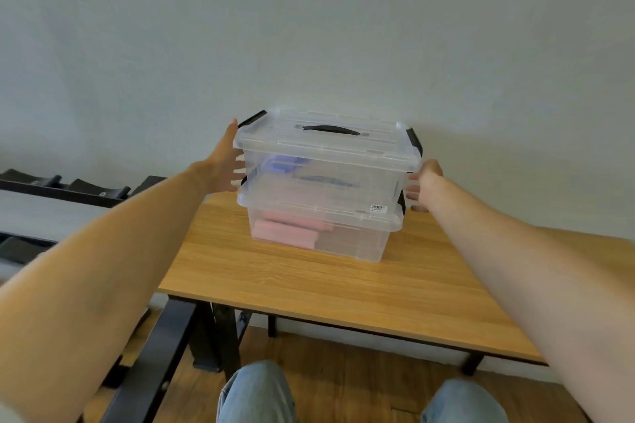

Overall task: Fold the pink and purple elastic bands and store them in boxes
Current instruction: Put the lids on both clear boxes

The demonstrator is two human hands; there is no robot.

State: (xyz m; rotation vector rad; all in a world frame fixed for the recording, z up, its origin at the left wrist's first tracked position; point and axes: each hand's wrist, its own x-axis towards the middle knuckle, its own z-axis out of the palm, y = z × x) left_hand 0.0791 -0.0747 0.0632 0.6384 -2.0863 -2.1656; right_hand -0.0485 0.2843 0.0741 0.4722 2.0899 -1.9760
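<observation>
Two clear plastic boxes with lids are stacked at the far side of the wooden table (309, 285). The upper box (326, 175) has black side latches and a black lid handle, and holds folded purple bands (285, 163). The lower box (343, 237) holds folded pink bands (288, 232). My left hand (223, 161) lies against the upper box's left side with straight fingers and the thumb up at the lid's corner. My right hand (424, 185) is at the box's right side, fingers spread toward the wall of the box.
A plain wall stands right behind the boxes. A black metal rack (68, 189) stretches along the left, with a dark frame (161, 364) below the table's left edge. My knees in jeans (257, 395) are at the bottom, over a wooden floor.
</observation>
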